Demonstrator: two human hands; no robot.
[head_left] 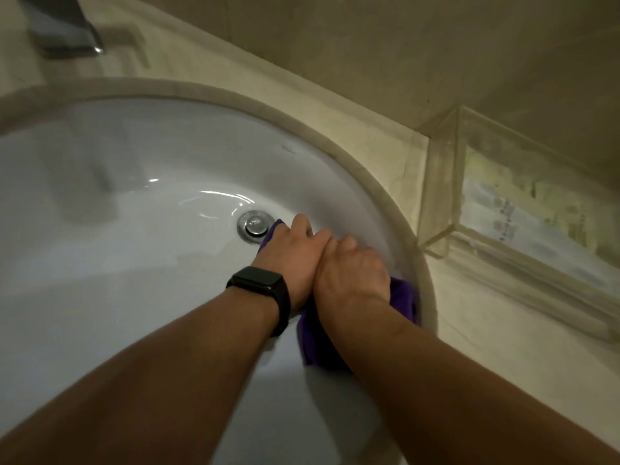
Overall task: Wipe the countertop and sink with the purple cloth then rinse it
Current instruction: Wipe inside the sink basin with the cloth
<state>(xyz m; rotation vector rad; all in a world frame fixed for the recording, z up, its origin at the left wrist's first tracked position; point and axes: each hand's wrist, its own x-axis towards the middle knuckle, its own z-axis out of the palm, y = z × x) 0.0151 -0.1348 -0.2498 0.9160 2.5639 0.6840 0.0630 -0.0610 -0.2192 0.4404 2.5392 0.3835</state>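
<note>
Cloth (313, 344), purple, lies pressed against the right inner wall of the sink (100, 250), right of centre in the frame, almost wholly covered by the two hands. Only three bits of it show: a corner poking out beside the drain (253, 227), a fold at the right edge under the rim, and a dark patch below the wrists.

Left hand (292, 253), with a black watch (265, 290) on its wrist, lies flat on the cloth with its fingers reaching toward the drain. Right hand (352, 273) is touching it on the right, also palm down on the cloth; whether the fingers curl into the fabric or only press on it I cannot tell, as they are hidden on the far side.

Risks, as I judge them: the basin looks glossy and wet, so the cloth could slide out from under flat palms on a hard push and the hands skid on the porcelain. The corner by the drain could snag on the stopper. Bunching under the wrists would leave streaks unwiped. The faucet (63, 31), blurred at upper left, is well apart from the cloth and shows no water, so rinsing looks not yet begun. The counter (486, 347) at right holds a clear tray (443, 199) near the rim, which a wide stroke could knock.
</note>
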